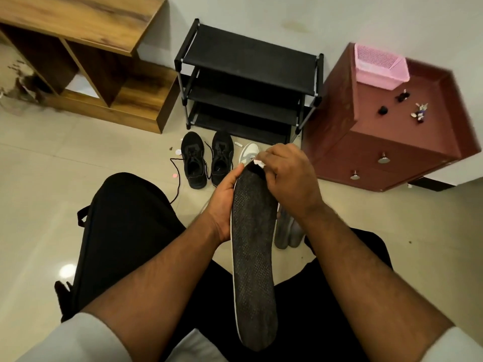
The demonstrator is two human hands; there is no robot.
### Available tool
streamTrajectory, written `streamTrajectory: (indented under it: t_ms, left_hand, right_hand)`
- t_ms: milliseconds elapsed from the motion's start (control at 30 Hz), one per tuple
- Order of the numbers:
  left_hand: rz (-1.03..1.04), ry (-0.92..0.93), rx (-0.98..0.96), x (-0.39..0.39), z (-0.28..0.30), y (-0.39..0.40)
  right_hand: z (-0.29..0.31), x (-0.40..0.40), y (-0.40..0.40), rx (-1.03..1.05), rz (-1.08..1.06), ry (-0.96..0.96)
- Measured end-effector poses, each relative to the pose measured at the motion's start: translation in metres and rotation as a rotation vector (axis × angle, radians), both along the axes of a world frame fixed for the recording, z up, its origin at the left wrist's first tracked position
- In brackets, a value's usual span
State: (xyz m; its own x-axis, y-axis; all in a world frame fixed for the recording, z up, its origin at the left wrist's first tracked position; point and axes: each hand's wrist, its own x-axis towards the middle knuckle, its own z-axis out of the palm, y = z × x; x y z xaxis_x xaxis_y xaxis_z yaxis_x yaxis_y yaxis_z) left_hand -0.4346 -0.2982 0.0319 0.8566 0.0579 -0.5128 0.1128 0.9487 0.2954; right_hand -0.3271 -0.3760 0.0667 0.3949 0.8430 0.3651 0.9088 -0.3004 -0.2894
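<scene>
Left grip (222, 205) clasps the insole (253, 257) by its edge; right grip (290, 176) pinches a wipe (259, 163) at its toe. Hard rubbing could buckle the insole or drop the wipe.

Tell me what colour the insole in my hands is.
The insole is dark grey, dotted, white-edged; head view.

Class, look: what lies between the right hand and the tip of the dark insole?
A small white wad, pinched by the right hand against the insole, shown in the head view.
</scene>
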Motion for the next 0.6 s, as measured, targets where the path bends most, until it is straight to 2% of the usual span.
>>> streamTrajectory:
  t_ms: [100, 267, 400, 600]
  left_hand:
    - [0.015, -0.003, -0.016, -0.003, -0.001, -0.001]
    - [-0.021, 0.021, 0.008, -0.008, -0.003, -0.002]
    - [-0.034, 0.045, 0.015, -0.006, -0.005, -0.001]
    - [-0.021, 0.022, -0.005, -0.008, -0.005, -0.002]
  right_hand:
    - [-0.007, -0.008, -0.003, -0.073, 0.124, -0.04]
    - [-0.007, 0.009, -0.01, -0.053, 0.067, -0.127]
    - [-0.006, 0.0, -0.004, -0.06, 0.182, -0.162]
    - [-0.006, 0.013, -0.02, -0.084, 0.099, -0.194]
